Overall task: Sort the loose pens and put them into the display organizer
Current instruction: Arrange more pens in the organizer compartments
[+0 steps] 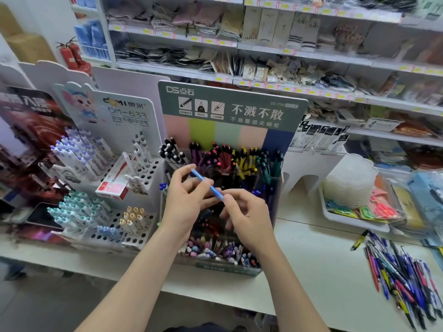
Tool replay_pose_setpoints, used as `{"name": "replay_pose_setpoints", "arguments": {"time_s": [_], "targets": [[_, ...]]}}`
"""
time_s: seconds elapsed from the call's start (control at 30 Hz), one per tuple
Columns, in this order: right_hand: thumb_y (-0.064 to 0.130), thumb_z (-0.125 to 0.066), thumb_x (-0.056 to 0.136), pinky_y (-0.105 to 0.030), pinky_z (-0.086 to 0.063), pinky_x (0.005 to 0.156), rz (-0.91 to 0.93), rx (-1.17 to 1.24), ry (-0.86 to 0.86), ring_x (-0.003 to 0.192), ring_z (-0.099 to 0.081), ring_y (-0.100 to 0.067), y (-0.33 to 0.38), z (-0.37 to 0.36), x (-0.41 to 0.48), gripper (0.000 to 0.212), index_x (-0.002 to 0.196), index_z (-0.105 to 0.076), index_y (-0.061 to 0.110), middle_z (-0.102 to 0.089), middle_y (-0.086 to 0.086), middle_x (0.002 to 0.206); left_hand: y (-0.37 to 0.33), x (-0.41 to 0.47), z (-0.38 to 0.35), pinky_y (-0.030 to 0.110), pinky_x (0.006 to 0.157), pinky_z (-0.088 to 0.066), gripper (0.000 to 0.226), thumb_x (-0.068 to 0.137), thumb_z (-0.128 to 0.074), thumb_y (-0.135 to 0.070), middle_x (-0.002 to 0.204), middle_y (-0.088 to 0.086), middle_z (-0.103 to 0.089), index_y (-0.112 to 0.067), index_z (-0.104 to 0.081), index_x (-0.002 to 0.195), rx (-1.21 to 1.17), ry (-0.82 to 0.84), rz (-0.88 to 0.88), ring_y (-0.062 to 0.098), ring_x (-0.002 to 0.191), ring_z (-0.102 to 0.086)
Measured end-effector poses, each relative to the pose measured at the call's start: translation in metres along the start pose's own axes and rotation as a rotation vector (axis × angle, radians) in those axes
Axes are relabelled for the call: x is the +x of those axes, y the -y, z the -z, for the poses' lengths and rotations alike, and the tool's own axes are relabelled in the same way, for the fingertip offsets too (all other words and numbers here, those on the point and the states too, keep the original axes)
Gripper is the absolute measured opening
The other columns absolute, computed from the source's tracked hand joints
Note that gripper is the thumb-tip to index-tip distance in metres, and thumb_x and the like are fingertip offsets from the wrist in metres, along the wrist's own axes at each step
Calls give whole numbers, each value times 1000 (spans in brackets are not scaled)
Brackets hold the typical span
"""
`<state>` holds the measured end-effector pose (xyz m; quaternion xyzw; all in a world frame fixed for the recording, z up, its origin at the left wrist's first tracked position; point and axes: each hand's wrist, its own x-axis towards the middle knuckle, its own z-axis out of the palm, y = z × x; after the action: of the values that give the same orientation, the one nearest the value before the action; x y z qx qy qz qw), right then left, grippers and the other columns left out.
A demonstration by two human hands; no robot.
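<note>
1. blue pen [207, 185] I hold: smooth plastic, slightly glossy.
2. display organizer [230, 109] backboard: matt printed card.
3. loose pens [402, 276]: glossy plastic.
4. counter [311, 255]: smooth, matt white.
5. stacked tubs [350, 183]: translucent plastic.

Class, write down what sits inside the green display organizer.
Upright pens grouped by colour: black, pink, yellow, green behind, pastel in front. The left hand, right hand and blue pen cover the middle rows.

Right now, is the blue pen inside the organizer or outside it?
Outside. The left hand and the right hand pinch the blue pen, slanted, over the display organizer.
</note>
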<state>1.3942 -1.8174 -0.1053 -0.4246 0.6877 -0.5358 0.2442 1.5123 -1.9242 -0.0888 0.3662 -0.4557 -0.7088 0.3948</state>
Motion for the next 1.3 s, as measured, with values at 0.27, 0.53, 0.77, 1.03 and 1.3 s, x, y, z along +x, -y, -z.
{"name": "replay_pose_setpoints", "arguments": {"time_s": [0.27,0.53,0.77,1.03,1.3], "targets": [[19,-60,108,-28,-55,67,46,-123,84,72,-68,-10,-22,-36,-11,17,120,-57,30,-74,7,88,9,-7,42,48,86,-63,9,101,-73,-24,96,-3,-80,-30,-77,106,482,70,-222,17,94,-77],[5,-70,98,-29,-61,81,180,-275,4,89,-71,-7,-44,-89,-6,14,105,-67,17,-71,5,97,51,-5,99,36,79,-52,16,99,-57,-14,96,-3,-71,-22,-70,102,924,-244,-78,22,94,-68],[10,-68,100,-30,-56,90,211,-439,1,99,-65,-11,-54,-102,3,25,124,-67,18,-71,3,111,72,-7,116,42,107,-54,55,95,-65,-8,128,-3,-55,-25,-55,146,1049,86,-64,18,117,-62],[-1,-64,85,-37,-55,74,105,-652,-174,94,-62,-26,-66,-103,-11,28,109,-69,13,-67,-3,101,78,8,115,43,97,-60,70,87,-83,-18,129,-4,-52,-26,-47,146,1072,105,-122,20,106,-68],[4,-62,85,-41,-49,103,-22,-620,47,114,-54,-24,-88,-99,-22,56,140,-57,12,-65,-5,122,91,6,104,41,97,-56,60,92,-79,-16,138,-6,-51,-30,-55,145,1208,250,-271,22,116,-63]]}}
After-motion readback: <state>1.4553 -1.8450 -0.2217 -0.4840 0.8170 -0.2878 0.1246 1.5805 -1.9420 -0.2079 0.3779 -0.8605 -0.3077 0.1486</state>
